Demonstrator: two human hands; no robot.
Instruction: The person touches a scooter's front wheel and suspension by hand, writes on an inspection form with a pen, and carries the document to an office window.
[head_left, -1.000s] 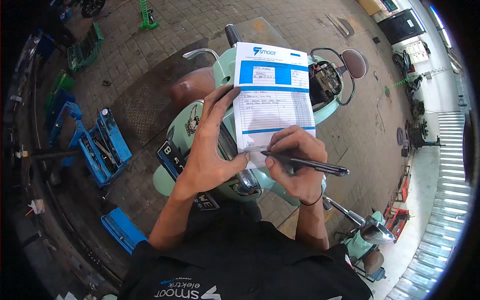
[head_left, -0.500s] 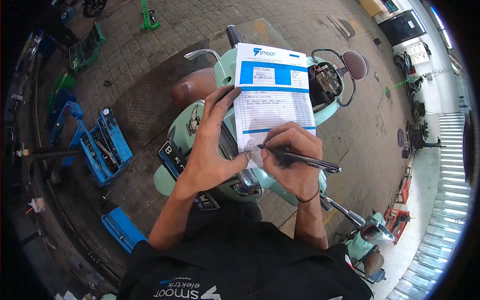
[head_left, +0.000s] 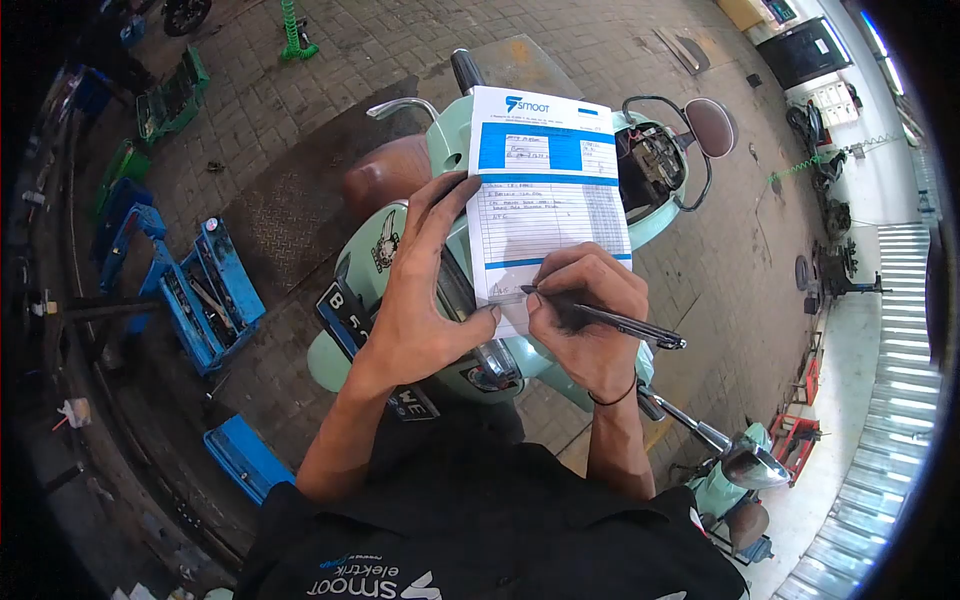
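A printed paper form [head_left: 530, 225] with blue bands and handwritten lines lies over the front of a mint-green scooter [head_left: 455, 140]. My left hand [head_left: 415, 290] holds the form by its left side, fingertips at the upper left edge and thumb on the lower left corner. Between the fingers of my right hand [head_left: 592, 320] is a black pen [head_left: 635, 326]. Its tip rests on the lower part of the sheet, just right of some fresh handwriting. My right palm hides the form's lower right corner.
An open blue toolbox [head_left: 215, 300] with tools stands on the paved floor at left, near a blue metal tray [head_left: 248, 455]. The scooter's mirrors [head_left: 712, 128] stick out to the right. A green coiled hose [head_left: 295, 35] hangs at the top.
The pen tip has shifted slightly right along the bottom of the form, and more writing shows there. My left hand stays in place.
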